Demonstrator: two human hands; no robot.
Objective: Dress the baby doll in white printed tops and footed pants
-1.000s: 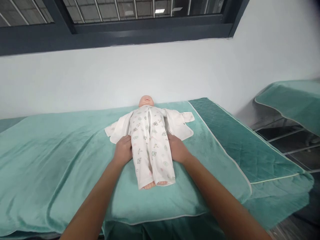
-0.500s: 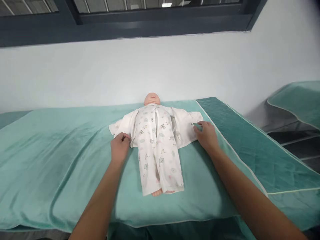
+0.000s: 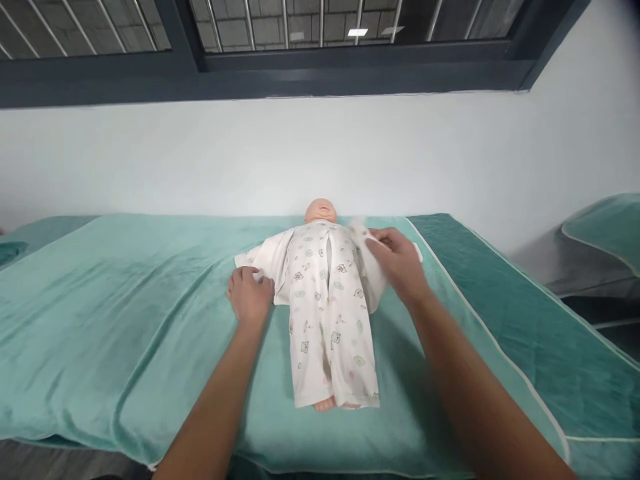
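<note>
A baby doll (image 3: 321,210) lies on its back on the bed, its head toward the wall. It wears a white printed baby gown (image 3: 333,313), a slit running down the front and the toes showing at the hem. My right hand (image 3: 400,263) is closed on cloth of the gown at the sleeve on the right, lifted and blurred near the doll's shoulder. Beside the other sleeve, my left hand (image 3: 250,293) rests low with its fingers loosely bent and apart, touching the sleeve edge.
A green sheet (image 3: 165,333) with folds covers the bed, and a darker green quilted pad (image 3: 500,300) lies along the right. Behind stand a white wall (image 3: 225,160) and a dark window frame (image 3: 350,70) with bars. Another green cover (image 3: 605,230) hangs at far right.
My right hand has lifted cloth at the right sleeve and brought it inward toward the doll's chest. My left hand has loosened its fingers at the left sleeve. The view has tilted up slightly.
</note>
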